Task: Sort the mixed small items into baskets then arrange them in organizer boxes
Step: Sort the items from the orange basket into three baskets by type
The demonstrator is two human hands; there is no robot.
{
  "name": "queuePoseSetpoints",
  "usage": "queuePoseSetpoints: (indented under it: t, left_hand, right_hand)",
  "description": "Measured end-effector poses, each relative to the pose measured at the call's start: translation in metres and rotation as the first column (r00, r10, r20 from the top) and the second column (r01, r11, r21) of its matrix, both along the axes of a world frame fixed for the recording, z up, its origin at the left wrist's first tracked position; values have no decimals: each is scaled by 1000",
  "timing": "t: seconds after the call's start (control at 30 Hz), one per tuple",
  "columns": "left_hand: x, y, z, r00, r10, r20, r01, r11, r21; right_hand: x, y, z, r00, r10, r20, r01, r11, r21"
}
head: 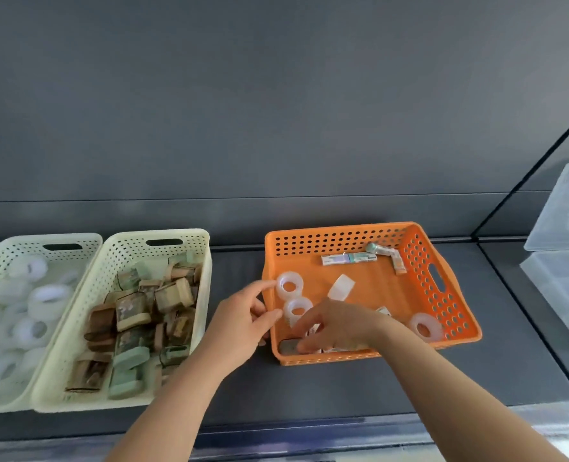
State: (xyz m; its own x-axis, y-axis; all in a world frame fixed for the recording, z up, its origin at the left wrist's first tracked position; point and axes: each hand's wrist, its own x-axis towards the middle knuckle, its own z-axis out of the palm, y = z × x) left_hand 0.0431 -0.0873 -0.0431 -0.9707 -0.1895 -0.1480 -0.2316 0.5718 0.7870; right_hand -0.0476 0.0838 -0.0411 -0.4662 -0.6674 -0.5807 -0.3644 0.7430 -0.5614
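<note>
White rings (pixel 290 285) pinched in left hand (pixel 243 328) at orange basket's (pixel 343 228) rim; right hand (pixel 339 323) just beside, hold unclear.

The supporting surface is a dark grey matte shelf deck (pixel 236 388) with a dark grey back panel rising behind it. An orange perforated basket (pixel 339 230) stands directly on the deck and serves as the reference item. To the left of the orange basket, separated from it by a strip of bare deck, stands a cream perforated basket (pixel 133 248). A second cream basket (pixel 16 253) stands farther left, touching the first along its side. To the right of the orange basket, beyond a seam in the deck, are two clear plastic organizer boxes (pixel 564 288). Whether the upper box rests on the lower one cannot be determined.
</note>
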Motion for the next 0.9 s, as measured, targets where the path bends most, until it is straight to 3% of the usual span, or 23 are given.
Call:
queuePoseSetpoints:
  t: [0.13,0.27,0.37,0.47,0.57,0.67,0.77,0.9]
  left_hand:
    - [5,6,-3,995,104,6,-104,988,112]
    - [5,11,-8,986,168,14,-169,977,129]
    - [6,12,-11,982,185,24,-187,977,100]
    - [5,14,-12,979,204,-4,-204,979,-27]
    - [-5,23,-9,969,236,-77,-245,958,-150]
    - [-21,38,1,962,223,-160,-258,933,-253]
    - [-40,60,9,990,66,-121,-97,957,-272]
    - [-66,95,8,986,-167,22,167,956,-240]
  right_hand:
    - [-9,0,-3,989,53,140,-42,996,-81]
    - [-19,4,-5,952,120,280,-80,986,-149]
    - [-25,13,-6,922,136,363,-68,979,-194]
    - [-28,22,-4,908,171,383,-109,978,-178]
    - [-35,39,-3,921,165,353,-109,979,-175]
    - [-56,70,6,959,5,284,48,983,-179]
    - [-75,100,16,988,-146,42,151,978,-146]
    - [-80,114,5,975,-134,-178,131,991,-28]
